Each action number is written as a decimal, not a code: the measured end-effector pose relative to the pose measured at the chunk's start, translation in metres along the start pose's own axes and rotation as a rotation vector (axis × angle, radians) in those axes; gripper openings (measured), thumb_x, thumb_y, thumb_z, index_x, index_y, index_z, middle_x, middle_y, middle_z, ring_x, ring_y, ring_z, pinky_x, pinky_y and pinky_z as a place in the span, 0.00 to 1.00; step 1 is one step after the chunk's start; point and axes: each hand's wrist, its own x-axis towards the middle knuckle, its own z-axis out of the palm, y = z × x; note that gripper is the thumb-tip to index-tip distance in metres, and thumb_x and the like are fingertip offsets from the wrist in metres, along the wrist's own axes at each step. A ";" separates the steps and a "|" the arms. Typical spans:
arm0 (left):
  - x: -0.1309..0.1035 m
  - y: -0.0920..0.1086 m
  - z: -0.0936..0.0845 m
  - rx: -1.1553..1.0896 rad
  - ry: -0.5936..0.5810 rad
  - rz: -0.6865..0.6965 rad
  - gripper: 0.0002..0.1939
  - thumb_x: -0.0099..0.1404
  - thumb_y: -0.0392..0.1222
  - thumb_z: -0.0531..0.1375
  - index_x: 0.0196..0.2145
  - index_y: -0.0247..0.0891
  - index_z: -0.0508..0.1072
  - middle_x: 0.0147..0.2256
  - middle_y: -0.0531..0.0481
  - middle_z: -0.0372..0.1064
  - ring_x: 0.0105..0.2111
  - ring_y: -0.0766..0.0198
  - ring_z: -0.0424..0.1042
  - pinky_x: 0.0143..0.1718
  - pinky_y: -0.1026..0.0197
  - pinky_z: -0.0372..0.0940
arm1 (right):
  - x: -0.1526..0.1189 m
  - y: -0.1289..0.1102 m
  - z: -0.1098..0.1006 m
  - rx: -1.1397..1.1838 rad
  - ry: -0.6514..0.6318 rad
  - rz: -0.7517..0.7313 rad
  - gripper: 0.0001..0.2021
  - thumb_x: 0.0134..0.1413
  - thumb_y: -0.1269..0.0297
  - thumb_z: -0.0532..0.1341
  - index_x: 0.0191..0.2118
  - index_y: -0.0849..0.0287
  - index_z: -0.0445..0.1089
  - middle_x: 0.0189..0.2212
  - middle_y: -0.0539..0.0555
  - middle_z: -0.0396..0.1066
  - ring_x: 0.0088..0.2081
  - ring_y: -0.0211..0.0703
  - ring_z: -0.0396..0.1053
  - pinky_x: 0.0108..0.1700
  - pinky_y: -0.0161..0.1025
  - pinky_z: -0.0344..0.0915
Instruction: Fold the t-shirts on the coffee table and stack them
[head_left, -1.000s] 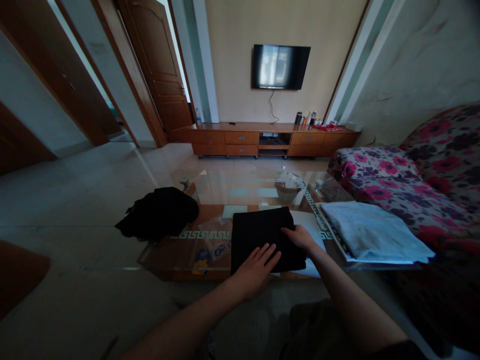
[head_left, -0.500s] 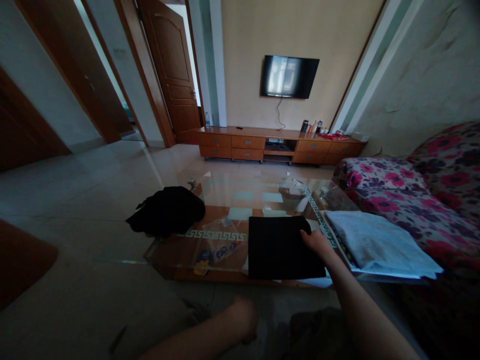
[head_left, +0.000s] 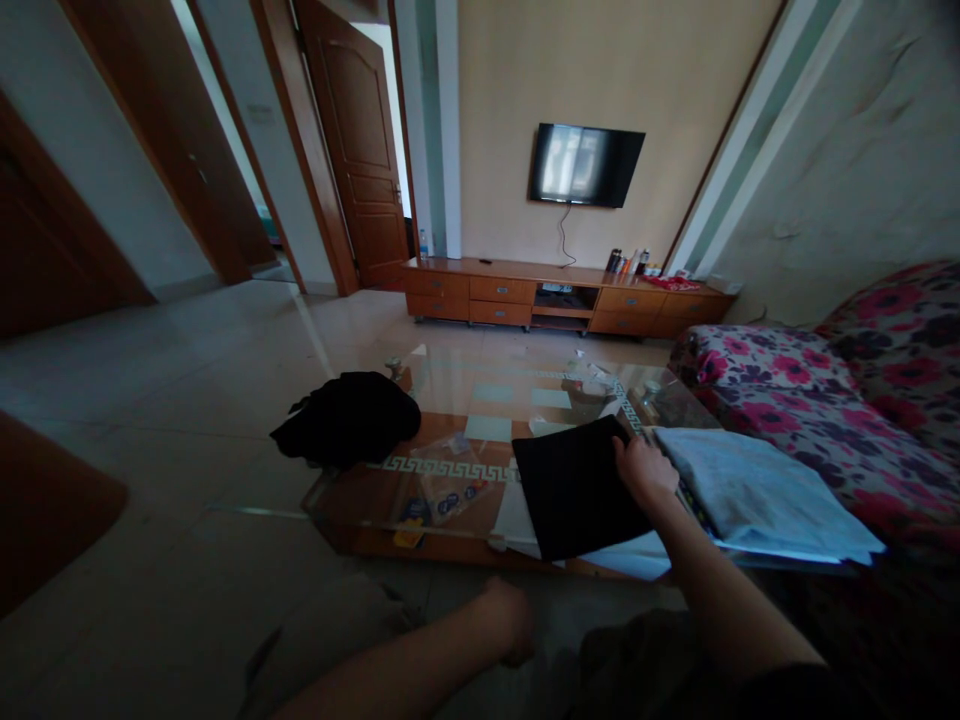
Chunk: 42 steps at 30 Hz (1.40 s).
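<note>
My right hand point(head_left: 646, 472) grips the right edge of a flat black rectangular piece point(head_left: 577, 490), which lies tilted over the near right part of the glass coffee table point(head_left: 360, 505). White sheets point(head_left: 514, 515) show beneath and beside it. Below the table's near edge hangs my left hand point(head_left: 511, 620), fingers curled in; whatever it may hold is hidden. A crumpled black cloth point(head_left: 349, 418) lies at the table's left end. To the right of my right hand is a pale blue cover point(head_left: 765, 490) on a stack.
A clear plastic bag point(head_left: 450, 490) and a yellow item point(head_left: 409, 533) show near the table's front. The floral sofa point(head_left: 787, 400) stands at the right. Beyond the table is a long wooden cabinet point(head_left: 499, 290) with bottles on its right part, under a wall television point(head_left: 586, 165).
The black piece has turned, its right side raised and its left side angled, uncovering more white sheet. My right hand has moved slightly up and right with it. The view has shifted a little.
</note>
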 end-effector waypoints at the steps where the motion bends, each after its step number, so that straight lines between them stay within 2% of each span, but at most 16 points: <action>1: 0.001 -0.002 0.002 0.000 0.014 -0.008 0.21 0.68 0.51 0.57 0.50 0.39 0.80 0.48 0.31 0.77 0.51 0.40 0.75 0.51 0.39 0.67 | 0.000 -0.002 -0.013 -0.029 0.053 -0.045 0.30 0.69 0.45 0.43 0.55 0.63 0.70 0.47 0.71 0.75 0.49 0.65 0.75 0.50 0.58 0.69; 5: 0.003 -0.008 0.008 0.007 0.043 -0.039 0.20 0.66 0.49 0.58 0.50 0.38 0.80 0.47 0.30 0.77 0.50 0.40 0.76 0.51 0.38 0.67 | 0.004 0.000 -0.078 -0.136 0.197 -0.233 0.31 0.68 0.41 0.42 0.53 0.62 0.68 0.42 0.69 0.75 0.44 0.64 0.76 0.45 0.55 0.69; 10: -0.005 -0.008 0.006 0.002 0.054 -0.009 0.19 0.66 0.51 0.58 0.48 0.40 0.81 0.44 0.32 0.78 0.48 0.40 0.77 0.50 0.39 0.68 | 0.010 0.028 -0.150 -0.244 0.346 -0.261 0.35 0.66 0.37 0.40 0.55 0.61 0.66 0.41 0.69 0.74 0.42 0.63 0.74 0.43 0.52 0.67; 13: -0.011 -0.007 0.000 0.001 0.066 -0.003 0.22 0.68 0.53 0.56 0.47 0.37 0.81 0.45 0.31 0.78 0.47 0.41 0.77 0.48 0.40 0.69 | 0.024 0.057 -0.178 -0.286 0.403 -0.197 0.38 0.65 0.34 0.37 0.56 0.61 0.66 0.40 0.70 0.73 0.41 0.62 0.73 0.41 0.50 0.64; 17: -0.016 -0.007 -0.007 -0.006 0.092 -0.008 0.23 0.68 0.54 0.56 0.47 0.35 0.81 0.45 0.30 0.78 0.48 0.40 0.77 0.48 0.40 0.69 | 0.054 0.099 -0.201 -0.306 0.445 -0.089 0.40 0.63 0.32 0.37 0.54 0.61 0.69 0.42 0.72 0.73 0.41 0.60 0.72 0.38 0.47 0.59; 21: -0.017 -0.009 -0.007 -0.015 0.110 -0.013 0.24 0.68 0.54 0.56 0.46 0.33 0.81 0.44 0.30 0.78 0.48 0.40 0.77 0.48 0.41 0.69 | 0.082 0.131 -0.207 -0.280 0.411 -0.002 0.41 0.61 0.29 0.39 0.53 0.60 0.70 0.45 0.73 0.72 0.42 0.59 0.70 0.36 0.48 0.55; 24: -0.015 -0.010 -0.005 -0.018 0.108 -0.023 0.23 0.67 0.54 0.57 0.46 0.35 0.81 0.45 0.30 0.78 0.48 0.41 0.77 0.50 0.42 0.68 | 0.094 0.144 -0.203 -0.257 0.395 0.041 0.41 0.60 0.28 0.41 0.54 0.60 0.71 0.47 0.74 0.71 0.44 0.59 0.69 0.37 0.48 0.54; 28: -0.014 -0.009 -0.005 -0.013 0.096 -0.026 0.22 0.67 0.54 0.57 0.46 0.36 0.81 0.45 0.30 0.78 0.48 0.41 0.77 0.50 0.41 0.68 | 0.103 0.150 -0.194 -0.231 0.380 0.075 0.41 0.60 0.29 0.43 0.56 0.61 0.70 0.48 0.74 0.70 0.45 0.60 0.69 0.36 0.48 0.52; 34: -0.014 -0.009 -0.011 0.004 0.063 -0.022 0.23 0.68 0.54 0.56 0.47 0.35 0.81 0.45 0.30 0.78 0.48 0.41 0.77 0.50 0.42 0.68 | 0.110 0.153 -0.188 -0.197 0.335 0.088 0.37 0.63 0.33 0.48 0.57 0.63 0.69 0.47 0.76 0.70 0.44 0.55 0.68 0.37 0.48 0.50; 38: -0.012 -0.009 -0.011 0.003 0.041 -0.022 0.23 0.68 0.54 0.55 0.48 0.35 0.80 0.45 0.30 0.78 0.48 0.41 0.77 0.49 0.42 0.68 | 0.113 0.156 -0.185 -0.211 0.328 0.079 0.38 0.63 0.32 0.46 0.57 0.61 0.70 0.48 0.74 0.70 0.45 0.57 0.68 0.37 0.48 0.51; 42: -0.012 -0.009 -0.009 -0.017 0.068 -0.021 0.23 0.68 0.54 0.56 0.48 0.35 0.80 0.45 0.30 0.78 0.48 0.41 0.77 0.50 0.42 0.68 | 0.119 0.164 -0.174 -0.200 0.305 0.073 0.40 0.62 0.31 0.46 0.56 0.63 0.70 0.47 0.75 0.70 0.46 0.58 0.68 0.38 0.49 0.51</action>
